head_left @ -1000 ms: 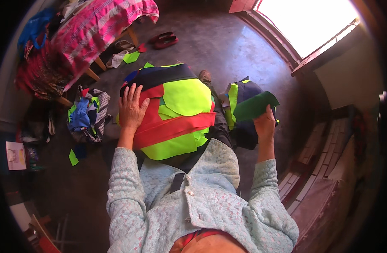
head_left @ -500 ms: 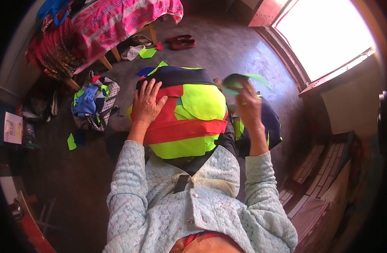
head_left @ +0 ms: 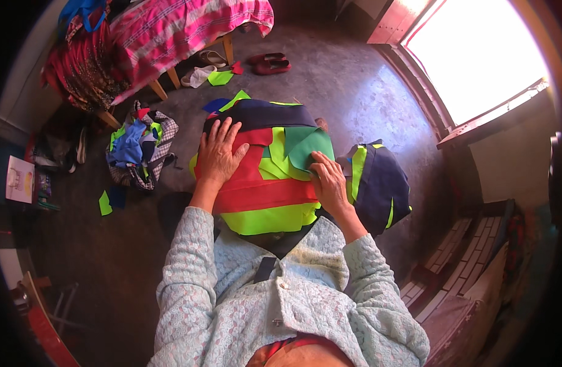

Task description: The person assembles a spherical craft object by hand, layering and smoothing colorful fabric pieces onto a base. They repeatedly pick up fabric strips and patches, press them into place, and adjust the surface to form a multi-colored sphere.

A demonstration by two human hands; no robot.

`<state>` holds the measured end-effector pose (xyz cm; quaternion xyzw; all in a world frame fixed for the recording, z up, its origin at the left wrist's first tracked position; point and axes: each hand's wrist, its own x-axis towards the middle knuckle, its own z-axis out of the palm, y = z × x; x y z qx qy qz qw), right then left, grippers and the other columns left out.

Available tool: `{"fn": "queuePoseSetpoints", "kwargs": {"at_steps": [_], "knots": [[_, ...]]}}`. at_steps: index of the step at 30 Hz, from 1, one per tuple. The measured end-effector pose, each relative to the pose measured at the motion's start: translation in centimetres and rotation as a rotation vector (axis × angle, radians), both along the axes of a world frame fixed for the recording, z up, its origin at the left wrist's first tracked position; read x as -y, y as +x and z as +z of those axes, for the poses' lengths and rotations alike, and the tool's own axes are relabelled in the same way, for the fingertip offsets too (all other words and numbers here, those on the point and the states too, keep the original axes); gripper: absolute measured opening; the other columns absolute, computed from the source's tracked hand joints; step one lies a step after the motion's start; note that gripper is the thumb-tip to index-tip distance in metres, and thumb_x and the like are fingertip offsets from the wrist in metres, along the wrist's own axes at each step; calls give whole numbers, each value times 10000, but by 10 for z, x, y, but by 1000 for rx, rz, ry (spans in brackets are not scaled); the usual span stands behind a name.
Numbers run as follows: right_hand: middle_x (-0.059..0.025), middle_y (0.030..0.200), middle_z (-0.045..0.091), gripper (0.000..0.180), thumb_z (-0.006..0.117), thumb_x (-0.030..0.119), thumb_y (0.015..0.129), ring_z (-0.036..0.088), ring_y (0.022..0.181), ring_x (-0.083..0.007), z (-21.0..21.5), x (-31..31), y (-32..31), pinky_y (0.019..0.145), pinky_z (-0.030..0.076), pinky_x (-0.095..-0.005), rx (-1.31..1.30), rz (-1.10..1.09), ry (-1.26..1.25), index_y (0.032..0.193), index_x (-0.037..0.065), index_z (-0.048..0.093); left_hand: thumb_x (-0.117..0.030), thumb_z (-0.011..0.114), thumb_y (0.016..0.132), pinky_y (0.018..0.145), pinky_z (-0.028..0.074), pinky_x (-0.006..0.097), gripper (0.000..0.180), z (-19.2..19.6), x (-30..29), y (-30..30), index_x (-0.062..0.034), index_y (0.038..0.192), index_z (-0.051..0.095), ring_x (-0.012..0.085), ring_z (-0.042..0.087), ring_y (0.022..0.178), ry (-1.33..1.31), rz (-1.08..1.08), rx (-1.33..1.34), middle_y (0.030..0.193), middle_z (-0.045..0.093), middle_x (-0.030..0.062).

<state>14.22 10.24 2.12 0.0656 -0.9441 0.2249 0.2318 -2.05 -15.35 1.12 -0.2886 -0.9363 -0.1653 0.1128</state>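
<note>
1. Green fabric piece (head_left: 310, 147) lies at the upper right of the fabric pile (head_left: 256, 221), which appears to rest on the seated person's lap, within reach of both hands.
2. Right hand (head_left: 332, 183): fingers bent over the piece's lower right edge, probably to settle it against the layers; cannot tell whether the edge is pinched or only pressed.
3. Left hand (head_left: 219, 159): unclenched, fingers spread on the pile's left side, grasping nothing; likely steadying the stack.
4. Around these: red strip (head_left: 265, 198) across the near side, navy panel (head_left: 268, 115) along the far side, lime layers between.
5. Navy-and-lime bundle (head_left: 382, 189) stands just right of the pile; checked bag (head_left: 166, 142) of scraps, left.
6. Smooth grey floor (head_left: 336, 85); lime scrap (head_left: 104, 203) on it, dark red shoes (head_left: 270, 64) beyond.
7. Pink plaid cloth (head_left: 189, 30) drapes wooden-legged furniture, upper left; bright opening (head_left: 480, 55), upper right.
</note>
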Motion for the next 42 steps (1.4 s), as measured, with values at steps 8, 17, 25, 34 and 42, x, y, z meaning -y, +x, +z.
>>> {"fn": "queuePoseSetpoints", "kwargs": {"at_steps": [8,17,25,34,42], "knots": [[-164,1298,542,171,614,161,839,484,1249,-324,14,-2,17,999,378,-446,103,88,-10,974,59,587,-551,452,919,1094,230,539,606,-1,-1,0,-195,1409,432,296,293,1394,14,1,3,1501,360,55],[-130,1015,538,178,597,125,850,523,991,-332,22,-11,-35,838,440,-416,78,59,-48,1023,86,598,-534,458,924,1098,239,531,589,2,-2,1,-187,1400,443,290,305,1385,7,0,-15,1485,379,55],[-133,1457,353,564,641,474,808,292,1350,-370,0,-4,-59,1062,249,-537,121,-57,115,1283,192,530,-536,478,913,1092,254,553,587,-3,-1,1,-188,1385,466,300,319,1376,39,-2,-8,1482,389,54],[-149,1444,345,779,603,615,782,322,1321,-385,16,-14,-60,1016,310,-546,386,-14,113,1435,248,390,-525,485,915,1084,262,549,581,-4,-1,0,-182,1383,465,297,319,1375,37,-6,-31,1480,388,56],[-158,1563,161,768,576,648,799,153,1413,-440,-3,10,-61,1045,218,-642,168,-162,230,1441,267,398,-512,492,915,1080,268,518,586,0,-2,0,-176,1393,455,306,327,1372,3,-10,-29,1477,392,67]]}}
